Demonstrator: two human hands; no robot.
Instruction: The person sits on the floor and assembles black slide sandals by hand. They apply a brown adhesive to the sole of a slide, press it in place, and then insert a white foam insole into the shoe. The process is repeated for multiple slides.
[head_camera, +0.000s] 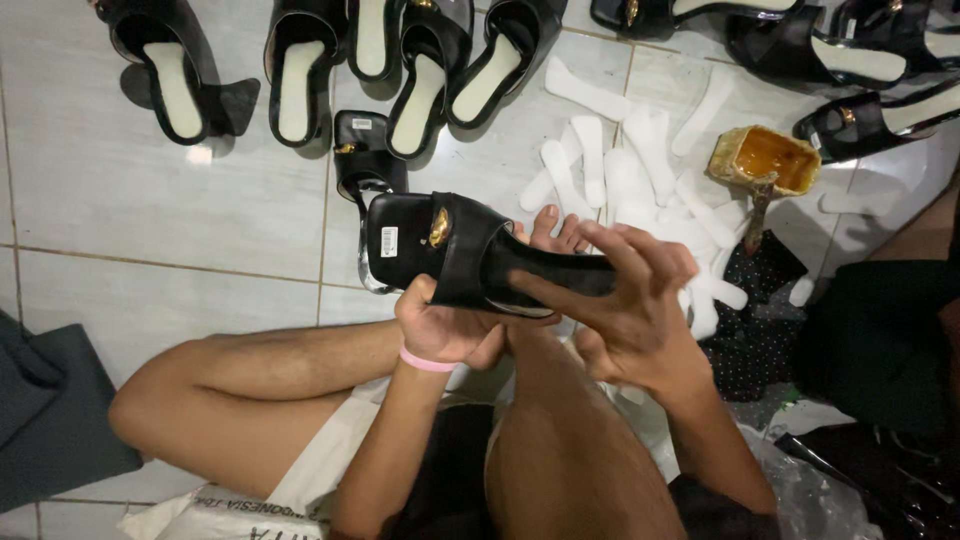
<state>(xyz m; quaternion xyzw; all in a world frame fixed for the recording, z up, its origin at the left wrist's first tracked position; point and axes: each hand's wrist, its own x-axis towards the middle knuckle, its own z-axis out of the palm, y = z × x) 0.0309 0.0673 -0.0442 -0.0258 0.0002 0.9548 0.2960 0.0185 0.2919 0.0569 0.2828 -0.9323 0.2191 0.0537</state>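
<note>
Head view: the left hand (445, 325), a pink wristband (427, 361) at its wrist, is clamped on the black slip-on sandal (470, 255) from below, fingers wrapped under the sole near the strap end. The right hand (625, 310) lies along the heel half of the same sandal, fingers spread and pressing on its inner face; it is laid flat on the sandal rather than curled round it. The sandal is held in the air above the person's knees, just in front of the toes of a bare foot (552, 228), with its gold ornament (439, 227) and white sticker (389, 241) turned up toward the camera.

Judgement: the work in hand looks like pressing the footbed down into the sandal. To do it well, the left grip should stay firm under the sole while the right fingers press evenly from heel to toe, keeping the edges aligned and fingers out of any glue.

Surroundings: a heap of white insole cut-outs (640, 180) lies on the tiled floor (150, 220) just beyond the hands; an amber glue pot (765, 160) with a brush stands beside the heap. Finished black sandals (300, 70) are lined along the top of the frame, well apart from the hands.
</note>
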